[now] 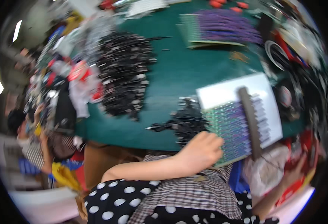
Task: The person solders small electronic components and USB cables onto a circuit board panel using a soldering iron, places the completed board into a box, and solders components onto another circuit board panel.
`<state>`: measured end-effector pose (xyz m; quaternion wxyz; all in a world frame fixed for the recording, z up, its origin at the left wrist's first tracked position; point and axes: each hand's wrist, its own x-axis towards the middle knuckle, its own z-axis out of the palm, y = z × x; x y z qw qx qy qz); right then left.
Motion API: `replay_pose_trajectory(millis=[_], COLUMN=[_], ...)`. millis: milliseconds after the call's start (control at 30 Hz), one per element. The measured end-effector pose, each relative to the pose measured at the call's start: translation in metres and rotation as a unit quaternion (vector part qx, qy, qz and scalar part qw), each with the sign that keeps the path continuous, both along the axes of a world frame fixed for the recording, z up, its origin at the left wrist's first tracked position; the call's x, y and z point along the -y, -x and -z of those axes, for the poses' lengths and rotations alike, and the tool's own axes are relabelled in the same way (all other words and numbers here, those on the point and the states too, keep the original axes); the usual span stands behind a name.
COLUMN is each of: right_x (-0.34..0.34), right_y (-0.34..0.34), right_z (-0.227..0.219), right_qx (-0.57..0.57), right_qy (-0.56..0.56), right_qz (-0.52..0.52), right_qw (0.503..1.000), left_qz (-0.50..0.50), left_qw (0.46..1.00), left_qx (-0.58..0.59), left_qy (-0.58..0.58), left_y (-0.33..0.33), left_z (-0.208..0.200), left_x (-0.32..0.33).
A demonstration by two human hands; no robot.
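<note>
My left hand reaches in across my lap, its fingers curled together at the near left edge of a green and purple panel with rows of small parts. What those fingers hold, if anything, is hidden. The panel lies tilted over a white board, with a dark flat bar across it. Beside my left hand is a small heap of black cables with metal ends. My right hand is stretched far to the right, beside red material; its fingers are blurred.
A large pile of black cables covers the left of the green table. Stacked purple and green panels lie at the back. Clear plastic bags hang by the near right edge. Another person sits at far left.
</note>
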<state>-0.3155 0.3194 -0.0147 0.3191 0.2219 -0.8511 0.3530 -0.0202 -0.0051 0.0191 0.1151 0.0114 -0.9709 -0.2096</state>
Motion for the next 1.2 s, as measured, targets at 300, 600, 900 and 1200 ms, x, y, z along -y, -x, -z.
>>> replay_pose_trajectory(millis=[300,600,900,1200], right_x=[0.031,-0.007,-0.054,0.070], right_y=[-0.030,-0.036,-0.041,-0.167], right_z=[-0.006,-0.001,-0.001,-0.047], right_qx=[0.121,0.173,0.154,0.223], right_qy=[0.228,0.307,0.288,0.334], right_qz=[-0.136,-0.147,-0.114,-0.123], right_qw=[0.956,0.924,0.938,0.908], left_qz=[-0.347,-0.407,-0.438,-0.266], left_qw=[0.915,0.888,0.821,0.840], left_qx=[-0.164,-0.002,-0.302,-0.042], left_qy=[0.125,0.214,-0.208,-0.471], left_y=[-0.079,-0.171,-0.169,-0.063], left_z=[0.014,0.019,0.011,-0.032], left_x=[0.050,0.135,0.159,0.031])
